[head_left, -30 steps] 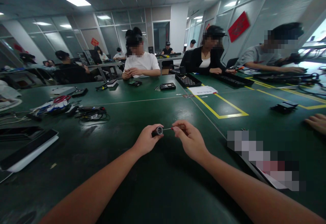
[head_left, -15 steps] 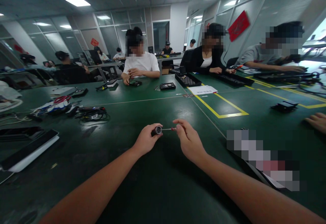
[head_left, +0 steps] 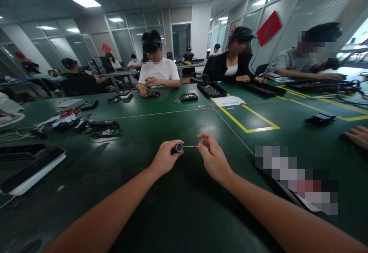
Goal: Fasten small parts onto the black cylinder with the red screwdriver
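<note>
Over the green table, my left hand (head_left: 165,156) is closed around a short black cylinder (head_left: 178,147), which looks like a small flashlight. Its round, silvery-rimmed end faces me. My right hand (head_left: 214,157) pinches the red handle of a thin screwdriver (head_left: 189,146). The metal shaft lies level and points left, its tip at the side of the cylinder. Whether the tip sits in a screw is too small to see. Most of the handle is hidden by my right fingers.
Left lie a black-and-white device (head_left: 36,172), a bundle of cables (head_left: 105,129) and red-handled scissors (head_left: 69,112). Yellow tape (head_left: 263,129) marks the table ahead. A blurred-out flat item (head_left: 296,180) lies right, near another person's hand (head_left: 356,136). Co-workers sit across with black trays (head_left: 211,90).
My right fingers have shifted slightly on the screwdriver handle, the upper ones lifting a little. The cylinder and my left hand have stayed almost in place.
</note>
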A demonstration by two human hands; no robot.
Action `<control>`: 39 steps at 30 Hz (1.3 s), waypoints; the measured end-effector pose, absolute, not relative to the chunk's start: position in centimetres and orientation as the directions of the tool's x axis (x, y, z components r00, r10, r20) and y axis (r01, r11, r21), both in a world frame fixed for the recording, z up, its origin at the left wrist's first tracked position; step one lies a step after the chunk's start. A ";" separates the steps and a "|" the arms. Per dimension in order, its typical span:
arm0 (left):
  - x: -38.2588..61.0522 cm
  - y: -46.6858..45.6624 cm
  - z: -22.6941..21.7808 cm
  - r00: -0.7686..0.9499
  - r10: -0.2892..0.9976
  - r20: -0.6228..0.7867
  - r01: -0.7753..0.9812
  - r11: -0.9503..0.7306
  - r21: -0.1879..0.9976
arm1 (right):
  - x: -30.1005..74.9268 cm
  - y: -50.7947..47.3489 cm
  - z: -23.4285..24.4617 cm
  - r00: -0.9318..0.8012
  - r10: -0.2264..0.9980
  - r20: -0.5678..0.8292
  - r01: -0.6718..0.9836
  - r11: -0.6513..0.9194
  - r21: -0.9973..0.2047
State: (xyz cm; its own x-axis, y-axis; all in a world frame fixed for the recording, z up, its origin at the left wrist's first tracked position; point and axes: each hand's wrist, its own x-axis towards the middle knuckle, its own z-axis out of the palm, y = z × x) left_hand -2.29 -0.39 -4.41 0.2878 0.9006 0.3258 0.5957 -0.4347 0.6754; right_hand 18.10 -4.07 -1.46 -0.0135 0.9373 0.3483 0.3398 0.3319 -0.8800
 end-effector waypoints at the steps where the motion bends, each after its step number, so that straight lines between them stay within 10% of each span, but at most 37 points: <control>1: -2.3 -0.4 -4.4 0.292 0.899 0.326 0.598 -0.438 0.672 | 18.1 -4.1 -1.4 -0.022 0.939 0.345 0.336 0.332 -0.882; 20: -2.0 -0.6 -4.1 0.280 0.911 0.303 0.648 -0.412 0.640 | 18.1 -4.0 -1.6 -0.004 0.944 0.330 0.363 0.309 -0.879; 33: -1.7 -1.6 -3.2 0.371 0.864 0.341 0.730 -0.498 0.468 | 18.5 -1.5 -2.9 0.171 0.985 0.007 -0.232 0.048 -0.972; 39: -2.1 -0.9 -3.8 0.308 0.904 0.296 0.747 -0.422 0.514 | 18.5 -1.8 -2.8 0.258 0.957 0.136 -0.086 0.163 -0.983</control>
State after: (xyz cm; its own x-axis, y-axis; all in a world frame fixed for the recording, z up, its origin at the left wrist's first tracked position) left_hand -2.06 -0.86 -3.78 0.3077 0.9044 0.2957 0.7470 -0.4221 0.5136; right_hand 18.46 -1.83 -2.83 0.2581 0.9565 0.1359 -0.0855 0.1627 -0.9830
